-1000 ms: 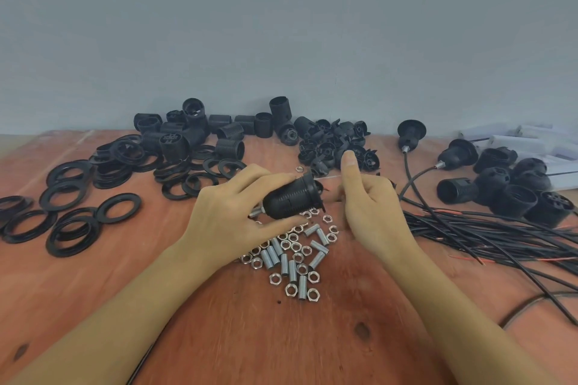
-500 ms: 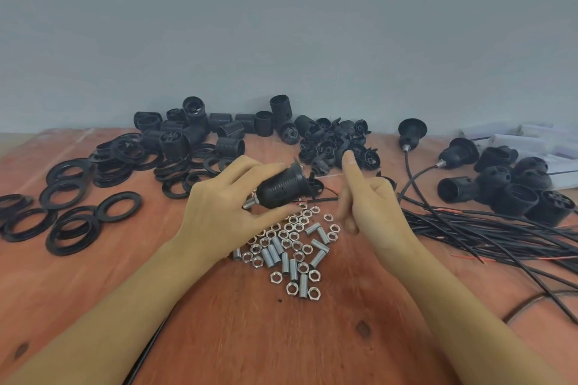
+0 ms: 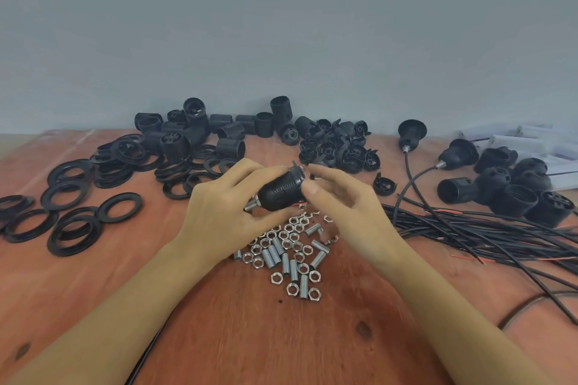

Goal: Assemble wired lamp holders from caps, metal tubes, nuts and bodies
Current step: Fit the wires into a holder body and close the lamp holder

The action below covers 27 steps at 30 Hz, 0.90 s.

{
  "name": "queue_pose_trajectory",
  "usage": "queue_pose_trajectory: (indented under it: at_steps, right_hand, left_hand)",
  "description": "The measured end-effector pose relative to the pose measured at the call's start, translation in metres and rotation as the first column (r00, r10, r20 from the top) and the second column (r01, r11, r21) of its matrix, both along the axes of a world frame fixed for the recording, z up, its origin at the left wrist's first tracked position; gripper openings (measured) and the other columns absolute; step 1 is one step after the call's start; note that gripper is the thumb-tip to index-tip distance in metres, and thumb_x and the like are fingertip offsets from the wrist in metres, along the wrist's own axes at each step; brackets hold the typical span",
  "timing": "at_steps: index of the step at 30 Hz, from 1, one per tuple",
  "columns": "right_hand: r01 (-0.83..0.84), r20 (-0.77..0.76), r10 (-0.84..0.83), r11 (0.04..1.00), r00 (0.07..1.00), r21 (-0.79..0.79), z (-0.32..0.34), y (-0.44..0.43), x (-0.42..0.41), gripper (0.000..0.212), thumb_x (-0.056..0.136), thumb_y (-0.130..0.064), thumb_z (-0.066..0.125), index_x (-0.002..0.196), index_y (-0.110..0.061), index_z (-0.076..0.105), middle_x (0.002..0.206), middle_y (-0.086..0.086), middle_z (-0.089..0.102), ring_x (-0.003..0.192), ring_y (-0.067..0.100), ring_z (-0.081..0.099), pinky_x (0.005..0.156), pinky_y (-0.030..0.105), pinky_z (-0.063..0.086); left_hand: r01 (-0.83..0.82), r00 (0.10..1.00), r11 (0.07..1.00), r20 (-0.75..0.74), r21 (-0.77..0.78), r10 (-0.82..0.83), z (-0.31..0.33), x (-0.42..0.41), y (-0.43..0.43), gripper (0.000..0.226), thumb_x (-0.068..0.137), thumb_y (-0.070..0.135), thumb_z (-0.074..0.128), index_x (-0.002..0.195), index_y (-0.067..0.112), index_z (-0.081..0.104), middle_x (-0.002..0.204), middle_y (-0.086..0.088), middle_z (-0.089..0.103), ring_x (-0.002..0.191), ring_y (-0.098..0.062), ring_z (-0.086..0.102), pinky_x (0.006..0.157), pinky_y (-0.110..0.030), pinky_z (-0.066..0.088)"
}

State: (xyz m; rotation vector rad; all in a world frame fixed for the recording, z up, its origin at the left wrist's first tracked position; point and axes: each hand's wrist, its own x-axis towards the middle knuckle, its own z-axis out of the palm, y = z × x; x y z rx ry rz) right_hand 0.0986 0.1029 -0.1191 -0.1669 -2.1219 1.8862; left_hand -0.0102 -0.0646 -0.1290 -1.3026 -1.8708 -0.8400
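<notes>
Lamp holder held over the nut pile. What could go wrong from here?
1. Red wires show at the end of the lamp holder, beside the right hand; joining parts there may pinch them.
2. The left hand grips it above the loose nuts and tubes; a slip could scatter them.

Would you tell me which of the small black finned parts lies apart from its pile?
The lone finned part lying between the right hand and the cable bundle; the others sit heaped together behind it.
</notes>
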Motion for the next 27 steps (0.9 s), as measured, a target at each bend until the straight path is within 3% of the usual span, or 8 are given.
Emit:
queue_pose_trajectory:
  at_steps: [3, 8, 12, 14, 16, 19, 22, 27]
  right_hand:
    - [-0.037, -0.063, 0.038, 0.999, 0.997, 0.022, -0.002, 0.0, 0.0, 0.069, 0.081, -0.025, 0.079, 0.143, -0.021, 0.049, 0.119, -0.005, 0.068, 0.086, 0.012, 0.072, 0.055, 0.031, 0.058]
    - [0.029, -0.095, -0.03, 1.0, 0.995, -0.008, -0.005, 0.001, -0.002, 0.055, 0.085, -0.018, 0.076, 0.136, -0.02, 0.054, 0.11, 0.003, 0.072, 0.082, 0.017, 0.072, 0.058, 0.032, 0.058]
    - [0.138, -0.127, -0.193, 0.925, 0.973, -0.353, 0.004, 0.004, -0.004, 0.042, 0.08, -0.029, 0.071, 0.119, -0.018, 0.06, 0.101, 0.004, 0.076, 0.093, 0.027, 0.073, 0.07, 0.033, 0.06]
    - [0.193, -0.095, -0.296, 0.799, 0.95, -0.569, 0.014, 0.009, -0.003, 0.038, 0.079, -0.032, 0.067, 0.113, -0.014, 0.06, 0.097, 0.009, 0.075, 0.085, 0.029, 0.074, 0.064, 0.035, 0.06]
    - [0.284, -0.042, -0.394, 0.728, 0.918, -0.623, 0.025, 0.019, -0.001, 0.035, 0.09, -0.035, 0.062, 0.115, -0.011, 0.057, 0.091, 0.009, 0.071, 0.069, 0.023, 0.073, 0.051, 0.033, 0.059]
    - [0.405, 0.022, -0.473, 0.728, 0.881, -0.553, 0.042, 0.051, -0.001, 0.043, 0.096, -0.041, 0.057, 0.126, -0.01, 0.052, 0.083, 0.004, 0.06, 0.044, 0.01, 0.058, 0.033, 0.019, 0.04]
    - [0.484, 0.053, -0.517, 0.755, 0.855, -0.443, 0.058, 0.094, -0.008, 0.046, 0.096, -0.027, 0.063, 0.136, -0.012, 0.047, 0.087, 0.007, 0.061, 0.042, 0.006, 0.053, 0.032, 0.013, 0.03]
    - [0.729, -0.006, -0.729, 0.684, 0.684, 0.044, 0.041, 0.16, -0.028, 0.081, 0.088, 0.004, 0.058, 0.155, -0.019, 0.02, 0.128, 0.015, 0.055, 0.081, 0.018, 0.061, 0.056, 0.021, 0.047]
  left_hand:
    - [0.014, 1.0, 1.0, 0.001, 0.007, -0.014, 0.0, 0.001, 0.0, 0.047, 0.088, 0.051, 0.066, 0.109, 0.009, 0.072, 0.093, -0.001, 0.068, 0.069, -0.013, 0.064, 0.05, -0.036, 0.054]
    - [0.065, 0.997, 0.998, 0.039, -0.001, -0.065, -0.001, 0.001, 0.0, 0.053, 0.081, 0.051, 0.074, 0.11, 0.007, 0.072, 0.093, -0.001, 0.068, 0.066, -0.015, 0.063, 0.052, -0.036, 0.054]
    - [0.153, 0.985, 0.988, 0.086, 0.0, -0.152, 0.0, 0.006, 0.002, 0.051, 0.083, 0.054, 0.069, 0.117, 0.016, 0.067, 0.083, 0.007, 0.067, 0.051, -0.008, 0.055, 0.048, -0.03, 0.051]
    - [0.168, 0.977, 0.986, 0.133, 0.008, -0.168, 0.0, 0.008, 0.002, 0.044, 0.091, 0.051, 0.059, 0.117, 0.017, 0.067, 0.079, 0.012, 0.067, 0.046, -0.006, 0.054, 0.045, -0.028, 0.049]
    - [0.131, 0.981, 0.991, 0.14, 0.009, -0.131, 0.0, 0.007, 0.002, 0.041, 0.096, 0.046, 0.052, 0.109, 0.013, 0.073, 0.076, 0.016, 0.064, 0.049, -0.005, 0.058, 0.045, -0.027, 0.05]
    - [0.061, 0.992, 0.998, 0.111, -0.022, -0.058, -0.001, 0.004, 0.002, 0.032, 0.094, 0.037, 0.054, 0.096, 0.014, 0.077, 0.074, 0.023, 0.055, 0.053, 0.004, 0.053, 0.048, -0.022, 0.048]
    - [-0.022, 0.989, 0.996, 0.141, -0.092, 0.035, -0.001, 0.001, 0.002, 0.03, 0.093, 0.038, 0.054, 0.092, 0.019, 0.077, 0.071, 0.021, 0.059, 0.057, 0.007, 0.048, 0.05, -0.022, 0.048]
    - [-0.12, 0.97, 0.979, 0.189, -0.166, 0.151, -0.002, -0.005, -0.002, 0.018, 0.089, 0.032, 0.061, 0.092, 0.024, 0.077, 0.07, 0.018, 0.061, 0.059, 0.0, 0.053, 0.052, -0.026, 0.049]
